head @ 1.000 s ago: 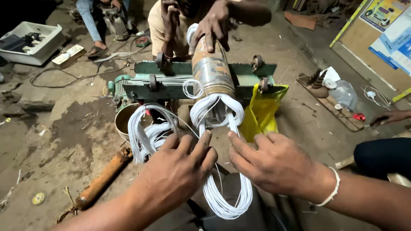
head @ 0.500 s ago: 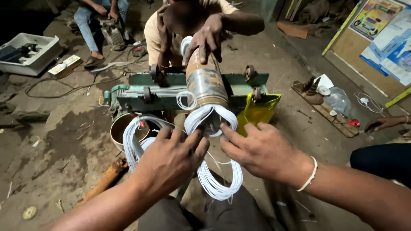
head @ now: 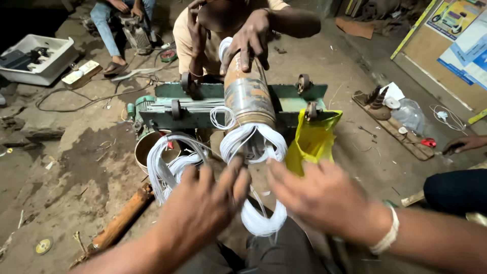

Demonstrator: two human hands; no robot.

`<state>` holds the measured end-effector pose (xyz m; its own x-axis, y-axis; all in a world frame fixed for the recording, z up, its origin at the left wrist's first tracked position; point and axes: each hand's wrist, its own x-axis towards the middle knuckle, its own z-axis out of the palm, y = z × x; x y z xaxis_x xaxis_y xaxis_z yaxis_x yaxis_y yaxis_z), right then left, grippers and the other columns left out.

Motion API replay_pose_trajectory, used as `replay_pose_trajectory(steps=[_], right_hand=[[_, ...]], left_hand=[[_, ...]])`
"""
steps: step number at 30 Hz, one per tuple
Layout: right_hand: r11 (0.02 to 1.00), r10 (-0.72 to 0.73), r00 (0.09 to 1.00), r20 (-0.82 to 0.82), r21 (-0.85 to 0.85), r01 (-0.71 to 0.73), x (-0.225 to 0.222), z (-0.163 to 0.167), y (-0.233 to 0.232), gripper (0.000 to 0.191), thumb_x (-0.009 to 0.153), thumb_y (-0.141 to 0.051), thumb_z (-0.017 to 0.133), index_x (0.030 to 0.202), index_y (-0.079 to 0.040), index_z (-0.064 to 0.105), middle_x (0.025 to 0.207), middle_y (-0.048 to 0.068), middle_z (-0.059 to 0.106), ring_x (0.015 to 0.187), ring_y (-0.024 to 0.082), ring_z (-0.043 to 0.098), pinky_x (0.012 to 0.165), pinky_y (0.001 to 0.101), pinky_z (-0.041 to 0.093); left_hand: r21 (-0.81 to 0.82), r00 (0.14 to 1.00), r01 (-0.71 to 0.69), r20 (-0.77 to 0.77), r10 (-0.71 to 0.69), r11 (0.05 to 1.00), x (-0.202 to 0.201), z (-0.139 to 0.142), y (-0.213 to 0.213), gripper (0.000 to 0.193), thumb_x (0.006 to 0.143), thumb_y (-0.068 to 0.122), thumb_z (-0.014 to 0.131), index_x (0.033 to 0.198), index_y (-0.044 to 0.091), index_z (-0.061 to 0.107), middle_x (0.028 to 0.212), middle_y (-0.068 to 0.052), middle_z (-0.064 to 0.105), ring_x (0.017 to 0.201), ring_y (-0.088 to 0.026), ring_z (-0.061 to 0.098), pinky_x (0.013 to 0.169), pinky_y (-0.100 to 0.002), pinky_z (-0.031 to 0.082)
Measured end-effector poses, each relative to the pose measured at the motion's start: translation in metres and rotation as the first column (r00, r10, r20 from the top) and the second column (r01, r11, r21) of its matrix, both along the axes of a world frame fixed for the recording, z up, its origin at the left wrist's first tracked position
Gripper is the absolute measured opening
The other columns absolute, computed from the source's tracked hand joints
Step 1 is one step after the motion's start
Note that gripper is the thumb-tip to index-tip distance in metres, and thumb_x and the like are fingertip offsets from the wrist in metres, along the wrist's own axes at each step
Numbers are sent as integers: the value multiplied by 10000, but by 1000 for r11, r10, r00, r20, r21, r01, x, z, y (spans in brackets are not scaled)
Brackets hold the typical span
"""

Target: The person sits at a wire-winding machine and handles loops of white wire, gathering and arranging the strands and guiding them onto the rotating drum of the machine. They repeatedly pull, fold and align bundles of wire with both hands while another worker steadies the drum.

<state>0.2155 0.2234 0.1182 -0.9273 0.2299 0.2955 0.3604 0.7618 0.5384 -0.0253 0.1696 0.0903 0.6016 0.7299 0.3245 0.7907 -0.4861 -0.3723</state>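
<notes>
While a white wire bundle (head: 165, 165) hangs at far left, the left hand (head: 203, 208) sits w/ fingers spread, holding nothing. White wire loops (head: 256, 147) spill from the metal cylinder (head: 248, 91) at centre. Right hand (head: 319, 195) hovers open beside them, blurred; contact unclear.

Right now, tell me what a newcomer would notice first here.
At centre, a rusty metal cylinder lies across a green stand, with white wire loops spilling from its near end. The person's left hand and right hand hover at those loops, while another person's hand grips the far end.
</notes>
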Motion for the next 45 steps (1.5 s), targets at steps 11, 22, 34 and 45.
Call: replay_pose_trajectory(steps=[11, 22, 34, 45], right_hand=[[987, 89, 995, 46, -138, -82, 3, 5, 17, 367, 770, -248, 643, 1088, -67, 674, 1262, 146, 680, 766, 234, 622, 650, 368, 495], [1000, -1, 993, 118, -27, 4, 11, 10, -15, 466, 776, -253, 597, 1161, -3, 681, 1273, 215, 670, 633, 208, 613, 557, 325, 499], [997, 68, 997, 37, -49, -66, 1, 3, 29, 363, 823, -244, 616, 1122, -50, 686, 1176, 133, 702, 725, 212, 619, 584, 339, 471], [994, -29, 998, -55, -104, 23, 0, -8, -2, 505, 810, -281, 620, 1205, 28, 681, 1260, 243, 673, 718, 229, 612, 638, 347, 512]], left_hand=[[-149, 999, 12, 31, -8, 989, 10, 9, 10, 475, 892, 261, 561, 1298, 16, 551, 1260, -192, 624, 789, -305, 672, 712, -442, 507], [83, 998, 51, -37, -48, 995, 17, -3, -8, 574, 844, 379, 578, 1267, -9, 572, 1314, -257, 625, 731, -292, 664, 655, -413, 526], [32, 999, 43, -7, -42, 999, -2, -24, 27, 416, 897, 279, 589, 1263, 81, 583, 885, -39, 615, 686, -226, 606, 574, -364, 466], [240, 997, 82, -20, -79, 967, 20, -18, -1, 541, 841, 312, 593, 1262, -26, 626, 1207, -266, 675, 666, -224, 640, 585, -335, 477]])
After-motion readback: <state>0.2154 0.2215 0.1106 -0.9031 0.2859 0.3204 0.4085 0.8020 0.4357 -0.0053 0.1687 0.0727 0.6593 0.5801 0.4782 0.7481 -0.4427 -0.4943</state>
